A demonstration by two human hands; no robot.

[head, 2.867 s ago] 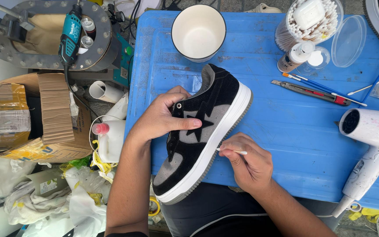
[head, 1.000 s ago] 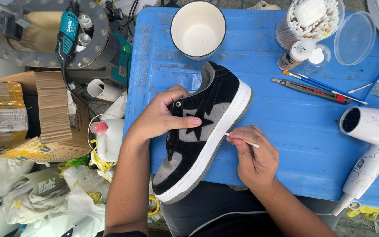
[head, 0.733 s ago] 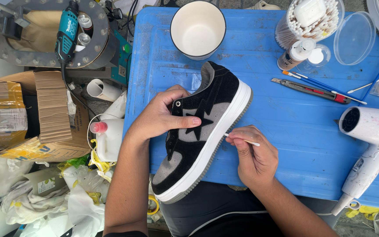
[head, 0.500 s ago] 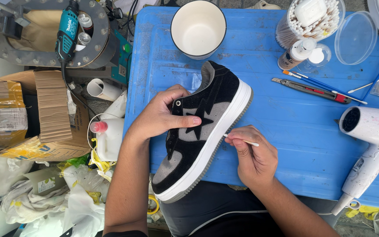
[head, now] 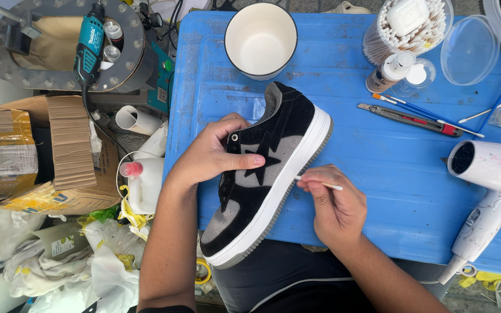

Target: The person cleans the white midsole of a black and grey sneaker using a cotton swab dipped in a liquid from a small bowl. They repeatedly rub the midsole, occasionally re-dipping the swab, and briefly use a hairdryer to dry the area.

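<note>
Both forearms bare right to the bottom edge, no watch or rings showing, and dark trousers [head: 297,278] with a thin pale seam line.

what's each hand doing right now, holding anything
Left hand: closed around the black and grey sneaker, steadying it.
Right hand: fingers pinching a cotton swab against the sneaker's white sole edge.
</note>
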